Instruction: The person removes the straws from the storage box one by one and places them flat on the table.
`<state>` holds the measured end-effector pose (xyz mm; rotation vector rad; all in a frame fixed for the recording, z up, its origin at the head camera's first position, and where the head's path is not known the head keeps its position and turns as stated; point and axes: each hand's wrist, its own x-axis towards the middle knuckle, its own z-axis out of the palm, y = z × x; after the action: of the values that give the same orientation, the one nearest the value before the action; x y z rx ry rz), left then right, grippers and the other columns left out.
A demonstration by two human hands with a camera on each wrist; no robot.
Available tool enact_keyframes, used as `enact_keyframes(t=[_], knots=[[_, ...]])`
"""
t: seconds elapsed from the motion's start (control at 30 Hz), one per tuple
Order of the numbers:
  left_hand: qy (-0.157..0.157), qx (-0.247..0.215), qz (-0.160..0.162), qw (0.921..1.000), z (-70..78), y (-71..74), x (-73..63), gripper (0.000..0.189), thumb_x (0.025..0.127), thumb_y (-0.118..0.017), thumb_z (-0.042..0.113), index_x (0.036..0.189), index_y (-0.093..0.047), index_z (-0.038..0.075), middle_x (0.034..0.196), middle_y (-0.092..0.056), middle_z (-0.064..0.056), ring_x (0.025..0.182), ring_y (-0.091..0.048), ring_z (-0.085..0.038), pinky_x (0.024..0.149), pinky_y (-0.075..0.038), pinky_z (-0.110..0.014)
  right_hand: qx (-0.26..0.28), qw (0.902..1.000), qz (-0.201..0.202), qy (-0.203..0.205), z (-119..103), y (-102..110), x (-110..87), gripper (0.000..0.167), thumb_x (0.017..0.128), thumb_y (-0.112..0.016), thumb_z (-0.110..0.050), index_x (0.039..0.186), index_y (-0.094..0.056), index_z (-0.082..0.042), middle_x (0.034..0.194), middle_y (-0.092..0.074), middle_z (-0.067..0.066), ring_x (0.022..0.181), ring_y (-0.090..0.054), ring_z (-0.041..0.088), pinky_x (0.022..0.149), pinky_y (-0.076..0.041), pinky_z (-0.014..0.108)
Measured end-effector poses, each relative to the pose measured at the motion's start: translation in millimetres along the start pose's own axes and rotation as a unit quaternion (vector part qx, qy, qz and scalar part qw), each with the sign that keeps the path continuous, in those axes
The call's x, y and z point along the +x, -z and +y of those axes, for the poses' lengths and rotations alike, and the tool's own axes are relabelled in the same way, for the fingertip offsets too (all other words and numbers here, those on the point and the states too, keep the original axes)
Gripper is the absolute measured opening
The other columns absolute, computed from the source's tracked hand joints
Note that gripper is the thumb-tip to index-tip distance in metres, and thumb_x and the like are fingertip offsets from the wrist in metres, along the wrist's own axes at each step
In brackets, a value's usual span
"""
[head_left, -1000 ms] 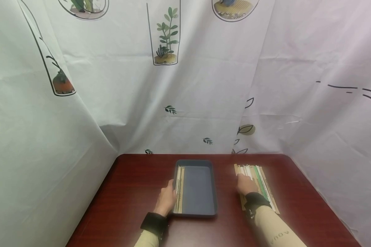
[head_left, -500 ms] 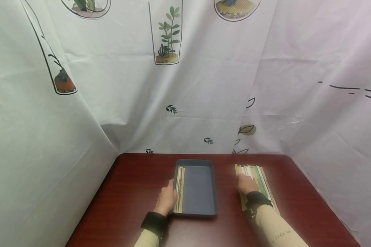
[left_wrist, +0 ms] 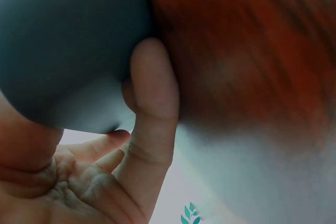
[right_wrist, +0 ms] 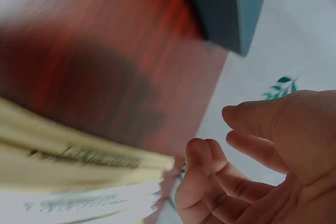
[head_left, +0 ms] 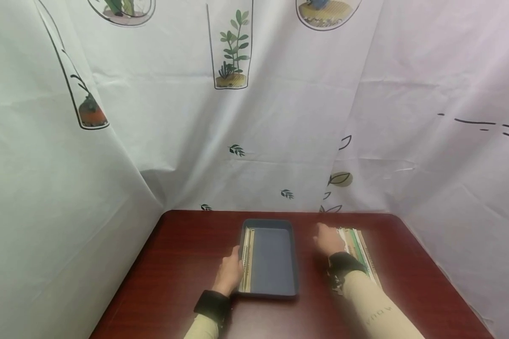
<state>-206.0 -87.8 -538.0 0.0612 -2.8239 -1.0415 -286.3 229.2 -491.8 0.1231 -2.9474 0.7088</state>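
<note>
My left hand (head_left: 229,270) grips the left side of a dark grey rectangular tray (head_left: 275,263). In the left wrist view the thumb and fingers wrap round the wall of the tray (left_wrist: 68,51). Several long narrow cream strips (head_left: 247,261) lie inside along its left wall. My right hand (head_left: 328,240) is at the upper left end of a row of long narrow strips (head_left: 360,252) in tan, white and green. The right wrist view shows its fingers loosely bent, thumb apart, nothing between them. Beside it are the ends of the cream and white strips (right_wrist: 79,166), with printed lettering.
Both the tray and the row of strips rest on a dark red wooden table (head_left: 186,249). White fabric (head_left: 280,127) printed with plants hangs behind the table and along both sides. In the right wrist view, a corner of the tray stands near the table's far edge.
My right hand has moved from on top of the strips up and left to their far left end, and its fingers now stand apart from them. The left hand and tray have stayed put.
</note>
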Motion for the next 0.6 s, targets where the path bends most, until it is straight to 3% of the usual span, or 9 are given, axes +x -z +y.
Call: enact_keyframes(t=[0.2, 0.4, 0.6], knots=[[0.006, -0.007, -0.001, 1.0, -1.4, -0.9, 0.7, 0.05, 0.1, -0.054, 0.007, 0.15, -0.046, 0.005, 0.068, -0.055, -0.007, 0.051, -0.045, -0.019, 0.05, -0.035, -0.035, 0.021, 0.9996, -0.002, 0.017, -36.0, -6.2, 7.8, 0.026, 0.089, -0.068, -0.011, 0.113, -0.065, 0.0, 0.095, -0.07, 0.017, 0.088, -0.068, 0.04, 0.079, -0.052, 0.058], [0.008, -0.008, -0.006, 0.9999, 1.3, 1.4, 1.3, 0.051, 0.1, -0.055, 0.006, 0.15, -0.046, 0.004, 0.073, -0.059, -0.011, 0.052, -0.048, -0.02, 0.05, -0.037, -0.036, 0.039, 0.9989, -0.024, -0.006, -71.8, -21.6, 9.7, 0.032, 0.091, -0.068, -0.014, 0.122, -0.065, -0.005, 0.106, -0.071, 0.015, 0.092, -0.068, 0.037, 0.079, -0.053, 0.058], [0.005, -0.005, -0.009, 0.9999, -1.0, 2.0, 1.0, 0.051, 0.1, -0.055, 0.006, 0.15, -0.045, 0.004, 0.078, -0.062, -0.016, 0.053, -0.049, -0.02, 0.051, -0.039, -0.037, 0.05, 0.9981, -0.037, 0.003, -99.2, -43.7, 10.2, 0.037, 0.091, -0.07, -0.013, 0.127, -0.064, -0.006, 0.111, -0.071, 0.016, 0.096, -0.069, 0.037, 0.079, -0.053, 0.058]])
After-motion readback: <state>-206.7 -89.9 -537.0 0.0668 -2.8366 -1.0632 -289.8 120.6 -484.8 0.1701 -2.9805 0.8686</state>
